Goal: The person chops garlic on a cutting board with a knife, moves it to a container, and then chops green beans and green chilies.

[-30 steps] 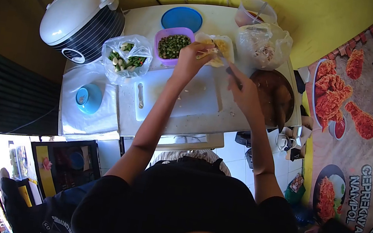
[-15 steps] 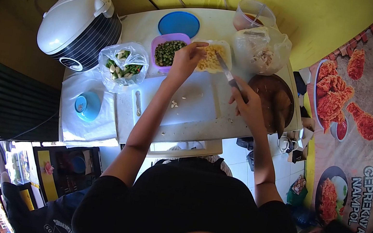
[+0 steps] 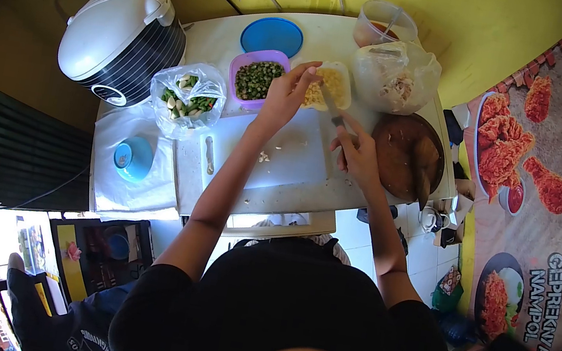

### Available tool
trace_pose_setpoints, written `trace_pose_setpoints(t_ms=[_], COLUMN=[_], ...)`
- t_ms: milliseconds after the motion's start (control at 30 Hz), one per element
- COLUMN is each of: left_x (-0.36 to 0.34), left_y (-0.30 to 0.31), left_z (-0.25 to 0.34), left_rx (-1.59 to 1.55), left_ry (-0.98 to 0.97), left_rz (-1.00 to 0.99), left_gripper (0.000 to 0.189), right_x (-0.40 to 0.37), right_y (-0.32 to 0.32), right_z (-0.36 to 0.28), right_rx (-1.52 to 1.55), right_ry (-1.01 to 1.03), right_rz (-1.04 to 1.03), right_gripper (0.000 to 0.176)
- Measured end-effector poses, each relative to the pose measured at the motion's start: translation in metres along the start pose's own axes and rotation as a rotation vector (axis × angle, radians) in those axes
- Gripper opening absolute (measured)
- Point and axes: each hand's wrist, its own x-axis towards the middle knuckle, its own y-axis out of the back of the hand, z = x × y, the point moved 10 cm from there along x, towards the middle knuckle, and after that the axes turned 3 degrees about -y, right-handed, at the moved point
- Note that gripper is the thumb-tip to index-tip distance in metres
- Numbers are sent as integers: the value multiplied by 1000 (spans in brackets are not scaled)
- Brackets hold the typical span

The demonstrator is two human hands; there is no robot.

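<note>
My right hand (image 3: 358, 152) is wrapped round the handle of a knife (image 3: 330, 102), its blade pointing up and left toward my left hand. My left hand (image 3: 289, 94) is closed in a pinch at the near-left rim of a white tub (image 3: 346, 86) of chopped pale yellow pieces; what its fingertips hold is too small to make out. Left of that hand sits a purple tub (image 3: 239, 97) of chopped green pieces. Below both hands lies a white cutting board (image 3: 290, 162) with a few pale crumbs on it.
A clear bag (image 3: 186, 103) of garlic and green chillies, a rice cooker (image 3: 125, 33) and a blue bowl (image 3: 133, 159) stand left. A blue lid (image 3: 272, 36) lies behind. On the right are a tied plastic bag (image 3: 396, 76), a sauce container (image 3: 385, 27) and a brown mortar (image 3: 403, 147) with pestle.
My right hand has drawn the knife down and left, away from the middle of the white tub. My left hand has shifted slightly right, still pinched.
</note>
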Motion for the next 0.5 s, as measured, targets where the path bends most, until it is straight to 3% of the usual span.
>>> trace_pose_setpoints(t_ms=[67,233,300,433,500], left_x=[-3,-4,-4,-16,-27], left_y=[-2,5,2,5,15], left_z=[1,21,18,30,35], left_rx=[99,124,137,199,224], left_ry=[39,-202,-200,-270,-261], left_rz=[-38,52,18,-3,21], left_gripper=[42,40,40,38,37], right_x=[-3,-8,-11,-11,-13], right_y=[-1,-2,-15,-16,-16], right_z=[-3,-2,1,-2,-6], right_rx=[64,166,289,309,152], right_ry=[-4,-50,-119,-92,-6], right_rz=[-9,-51,-163,-137,-81], right_gripper=[44,46,47,46,45])
